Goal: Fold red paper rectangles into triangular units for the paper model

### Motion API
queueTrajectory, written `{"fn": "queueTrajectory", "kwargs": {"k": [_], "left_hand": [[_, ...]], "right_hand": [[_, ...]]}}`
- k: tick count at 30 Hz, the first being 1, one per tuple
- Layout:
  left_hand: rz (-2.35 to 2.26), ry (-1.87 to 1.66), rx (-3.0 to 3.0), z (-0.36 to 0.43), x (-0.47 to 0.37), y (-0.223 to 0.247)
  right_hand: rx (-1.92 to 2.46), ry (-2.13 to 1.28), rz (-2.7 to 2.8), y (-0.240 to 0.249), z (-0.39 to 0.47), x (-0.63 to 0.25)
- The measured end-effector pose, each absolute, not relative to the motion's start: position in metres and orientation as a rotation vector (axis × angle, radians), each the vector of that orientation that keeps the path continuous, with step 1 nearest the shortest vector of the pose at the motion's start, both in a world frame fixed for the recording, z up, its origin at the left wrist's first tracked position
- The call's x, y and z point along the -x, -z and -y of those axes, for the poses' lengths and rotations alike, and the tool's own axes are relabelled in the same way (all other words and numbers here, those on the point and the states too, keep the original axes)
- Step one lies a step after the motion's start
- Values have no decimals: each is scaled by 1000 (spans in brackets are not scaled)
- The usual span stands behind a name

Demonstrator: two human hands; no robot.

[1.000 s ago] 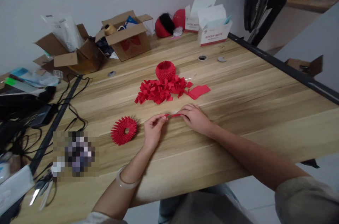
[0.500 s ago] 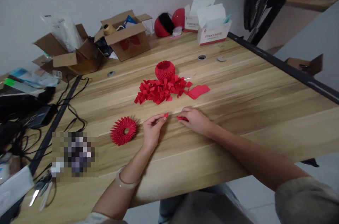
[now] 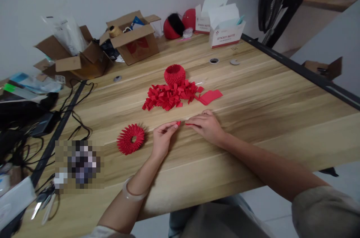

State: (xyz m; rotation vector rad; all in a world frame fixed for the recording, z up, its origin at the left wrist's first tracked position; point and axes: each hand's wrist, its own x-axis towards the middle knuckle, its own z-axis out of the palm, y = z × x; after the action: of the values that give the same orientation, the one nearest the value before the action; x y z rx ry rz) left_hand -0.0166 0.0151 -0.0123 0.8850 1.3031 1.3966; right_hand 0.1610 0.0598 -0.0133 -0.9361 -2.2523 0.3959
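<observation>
My left hand (image 3: 163, 136) pinches a small folded red paper piece (image 3: 179, 123) between thumb and fingertips. Close by on the right, my right hand (image 3: 206, 127) is closed on another red paper piece (image 3: 188, 124), mostly covered by the fingers. A narrow gap separates the two pieces. Left of my left hand lies a round, spiky red ring of folded paper (image 3: 123, 141). Beyond my hands is a pile of folded red paper pieces (image 3: 165, 97), with flat red paper slips (image 3: 211, 96) at its right. Behind the pile stands a red folded-paper bowl (image 3: 174, 76).
Cardboard boxes (image 3: 137, 48) and white sticky note boxes (image 3: 226, 39) stand along the wall, with red round objects (image 3: 170, 29) between them. Black cables (image 3: 78, 118) and scissors (image 3: 38, 206) lie at the left. A pixelated patch hides something there. The wooden table (image 3: 253, 118) has a dark right edge.
My right hand has moved slightly left and its fingers have shifted over its paper piece. The left hand has edged a little right, so the pieces are closer together.
</observation>
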Motion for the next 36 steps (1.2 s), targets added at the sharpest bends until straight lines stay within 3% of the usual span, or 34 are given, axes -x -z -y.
{"fn": "queueTrajectory", "kwargs": {"k": [18, 28, 36], "left_hand": [[-1287, -1276, -957, -13, 17, 12], [-1333, -1226, -1057, -13, 18, 10], [-1329, -1196, -1099, -14, 19, 8]], "right_hand": [[954, -224, 2389, 2, -55, -162], [967, -284, 2401, 4, -55, -162], [960, -532, 2349, 3, -58, -161]]}}
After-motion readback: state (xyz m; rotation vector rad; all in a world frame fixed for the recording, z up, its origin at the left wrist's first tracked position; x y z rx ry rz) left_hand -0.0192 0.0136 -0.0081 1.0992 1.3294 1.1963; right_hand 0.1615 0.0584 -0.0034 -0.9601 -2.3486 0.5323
